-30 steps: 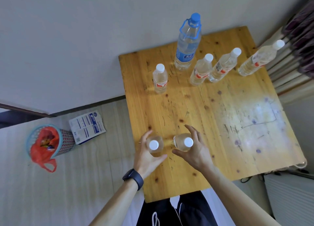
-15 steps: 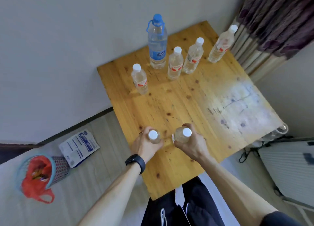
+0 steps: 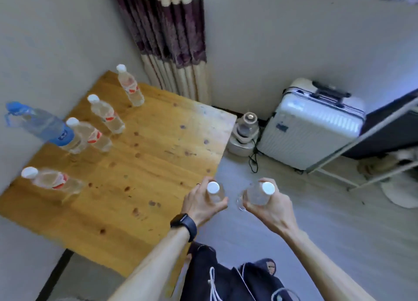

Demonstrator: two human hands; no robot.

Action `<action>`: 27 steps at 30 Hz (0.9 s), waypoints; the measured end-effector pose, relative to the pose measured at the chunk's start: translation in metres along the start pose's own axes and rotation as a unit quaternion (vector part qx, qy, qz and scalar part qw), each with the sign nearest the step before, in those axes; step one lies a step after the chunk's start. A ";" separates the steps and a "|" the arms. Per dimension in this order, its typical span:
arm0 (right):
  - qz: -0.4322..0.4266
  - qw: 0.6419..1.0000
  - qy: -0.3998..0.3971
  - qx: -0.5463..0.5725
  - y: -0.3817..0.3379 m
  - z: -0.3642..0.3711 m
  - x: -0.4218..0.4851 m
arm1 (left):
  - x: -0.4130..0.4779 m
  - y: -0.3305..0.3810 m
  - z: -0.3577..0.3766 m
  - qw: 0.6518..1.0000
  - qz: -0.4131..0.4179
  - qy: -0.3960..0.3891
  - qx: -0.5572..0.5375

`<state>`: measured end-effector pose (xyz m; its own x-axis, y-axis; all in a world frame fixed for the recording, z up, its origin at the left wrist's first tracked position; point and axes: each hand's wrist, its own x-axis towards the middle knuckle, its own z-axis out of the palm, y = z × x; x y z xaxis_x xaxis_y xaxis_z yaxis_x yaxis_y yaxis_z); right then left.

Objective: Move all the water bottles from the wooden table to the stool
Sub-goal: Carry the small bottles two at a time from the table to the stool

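Water bottles (image 3: 214, 193) (image 3: 256, 194) fill both hands. The left hand (image 3: 200, 202), a black watch (image 3: 184, 225) on its wrist, has its fingers (image 3: 202, 186) clamped round one white-capped bottle right at the table's (image 3: 158, 165) edge. The right hand (image 3: 272, 209) has its fingers wrapped round the other, just beside it, out over the grey floor (image 3: 339, 221). Five more stand on the wooden table along the wall: a big blue-capped bottle (image 3: 43, 126) and four small red-labelled bottles (image 3: 130, 86) (image 3: 106, 114) (image 3: 90, 134) (image 3: 53, 181). Past the table there's a white suitcase (image 3: 312, 124), a small appliance (image 3: 245, 131) beside it, and a purple-and-cream curtain (image 3: 167, 29).
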<state>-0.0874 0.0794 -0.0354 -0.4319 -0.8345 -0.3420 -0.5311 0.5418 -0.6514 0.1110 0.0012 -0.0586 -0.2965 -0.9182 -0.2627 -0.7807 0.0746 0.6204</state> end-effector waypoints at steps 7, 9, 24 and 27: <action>0.084 0.984 0.142 0.070 0.126 -0.134 -0.049 | 0.000 0.169 0.106 0.977 0.171 -0.093 0.087; 0.127 0.972 0.177 0.092 0.165 -0.170 -0.069 | -0.004 0.223 0.143 0.964 0.212 -0.130 0.098; 0.426 0.726 0.492 0.223 0.429 -0.356 -0.234 | -0.126 0.597 0.420 0.779 0.501 -0.347 0.149; 0.457 0.673 0.531 0.237 0.471 -0.391 -0.252 | -0.150 0.653 0.477 0.728 0.552 -0.377 0.152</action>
<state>-0.5137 0.5838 0.0093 -0.8311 0.5045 -0.2340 0.4946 0.4779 -0.7259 -0.6172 0.3731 0.0332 -0.9642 0.2315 -0.1294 0.1100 0.7929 0.5993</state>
